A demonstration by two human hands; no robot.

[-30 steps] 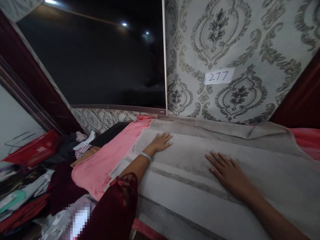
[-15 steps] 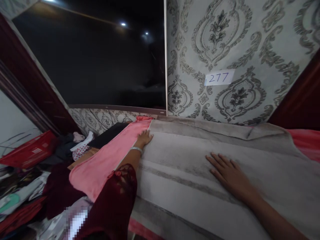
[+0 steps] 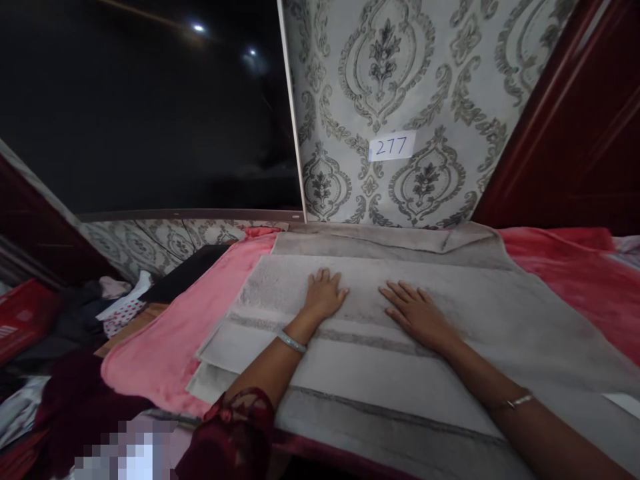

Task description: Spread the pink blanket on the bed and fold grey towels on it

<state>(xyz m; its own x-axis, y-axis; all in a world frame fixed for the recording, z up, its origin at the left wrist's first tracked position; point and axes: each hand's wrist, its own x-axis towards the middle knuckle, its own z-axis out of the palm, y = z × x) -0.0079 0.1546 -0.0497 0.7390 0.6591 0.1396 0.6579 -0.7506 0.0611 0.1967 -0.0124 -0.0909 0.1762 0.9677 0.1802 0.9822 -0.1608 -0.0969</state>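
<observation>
A light grey plush cloth (image 3: 360, 353) lies folded in layers, with darker bands running across it. My left hand (image 3: 324, 293) rests palm down on its upper layer, fingers spread, holding nothing. To the right, my right hand (image 3: 415, 313) also lies flat on the same layer with its fingers apart. Beneath the grey cloth spreads a pink plush blanket (image 3: 165, 340), showing at the left and again at the right. The cloth's far edge is rumpled near the wall.
A large dark television (image 3: 150, 113) stands behind at the left. Patterned wallpaper carries a paper label (image 3: 392, 146) reading 277. At the left lie a black flat object (image 3: 185, 270), a red basket (image 3: 25, 320) and heaped clothes (image 3: 75, 333). A dark red panel (image 3: 565, 133) is at the right.
My left hand has moved right, from the grey cloth's left edge onto its surface, closer to my right hand. My right hand stays flat on the cloth. The view has turned right.
</observation>
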